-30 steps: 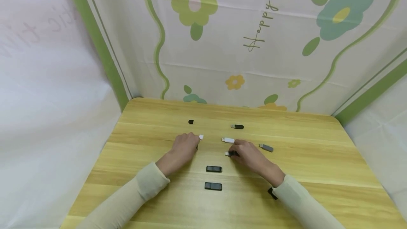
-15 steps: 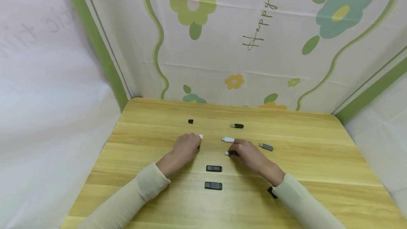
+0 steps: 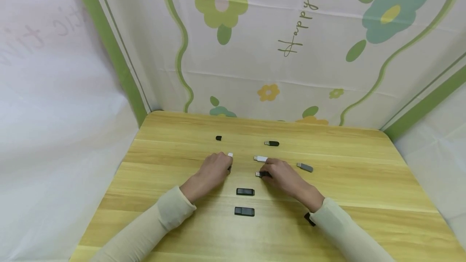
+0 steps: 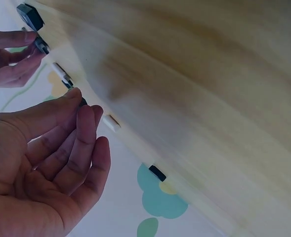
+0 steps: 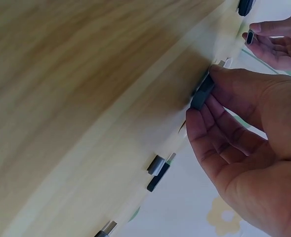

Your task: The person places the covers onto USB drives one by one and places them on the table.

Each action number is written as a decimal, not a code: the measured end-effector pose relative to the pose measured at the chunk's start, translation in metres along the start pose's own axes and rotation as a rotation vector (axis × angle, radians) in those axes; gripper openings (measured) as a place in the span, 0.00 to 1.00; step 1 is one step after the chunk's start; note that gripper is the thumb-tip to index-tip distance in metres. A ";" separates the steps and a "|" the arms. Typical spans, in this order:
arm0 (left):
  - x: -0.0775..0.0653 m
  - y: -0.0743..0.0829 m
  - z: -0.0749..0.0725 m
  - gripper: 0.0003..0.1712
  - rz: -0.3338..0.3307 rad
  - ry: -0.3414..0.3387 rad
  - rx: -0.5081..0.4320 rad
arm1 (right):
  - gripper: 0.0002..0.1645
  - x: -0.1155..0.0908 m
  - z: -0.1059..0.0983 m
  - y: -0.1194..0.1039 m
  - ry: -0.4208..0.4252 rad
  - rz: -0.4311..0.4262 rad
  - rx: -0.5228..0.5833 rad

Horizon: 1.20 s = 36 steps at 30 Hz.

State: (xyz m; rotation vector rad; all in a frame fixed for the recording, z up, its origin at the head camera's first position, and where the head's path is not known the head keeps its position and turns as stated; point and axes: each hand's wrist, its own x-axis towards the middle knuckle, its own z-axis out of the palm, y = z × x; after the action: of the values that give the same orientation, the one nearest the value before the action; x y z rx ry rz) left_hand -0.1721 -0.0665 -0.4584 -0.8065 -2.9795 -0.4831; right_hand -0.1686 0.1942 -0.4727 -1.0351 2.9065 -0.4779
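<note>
Between thumb and fingertips, my left hand point(image 3: 212, 171) pinches a small black USB stick cap point(image 5: 249, 37), its hollow end visible in the right wrist view. Across a short gap, my right hand point(image 3: 282, 175) pinches a black USB stick point(image 5: 202, 92) whose metal plug points left toward the cap. Plug and cap are apart. Just beyond the left fingers lies a white cap point(image 3: 230, 155). An uncapped white USB stick point(image 3: 260, 159) rests right beside the right fingertips, partly covered by them.
Farther back lie a black cap point(image 3: 218, 138) and an uncapped black stick point(image 3: 272, 143). A grey stick point(image 3: 305, 167) lies to the right. Two capped black sticks, one here point(image 3: 245, 192), lie nearer the front. A black object point(image 3: 309, 219) is partly under the right sleeve.
My right hand has shifted slightly left with the black USB stick. The left hand has edged right with the cap, narrowing the gap. The loose pieces have stayed put.
</note>
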 end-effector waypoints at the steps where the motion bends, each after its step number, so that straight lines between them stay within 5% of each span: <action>1: 0.000 0.000 0.000 0.14 -0.001 -0.003 -0.013 | 0.10 0.000 0.000 -0.001 0.000 0.001 0.000; 36: 0.002 0.018 0.001 0.11 0.006 -0.035 -0.052 | 0.10 0.012 -0.001 -0.021 0.089 -0.114 -0.001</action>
State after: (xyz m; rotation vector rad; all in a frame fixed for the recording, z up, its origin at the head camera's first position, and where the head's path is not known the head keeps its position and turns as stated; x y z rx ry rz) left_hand -0.1646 -0.0508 -0.4542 -0.8363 -3.0069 -0.5548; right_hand -0.1656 0.1718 -0.4648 -1.2150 2.9355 -0.5396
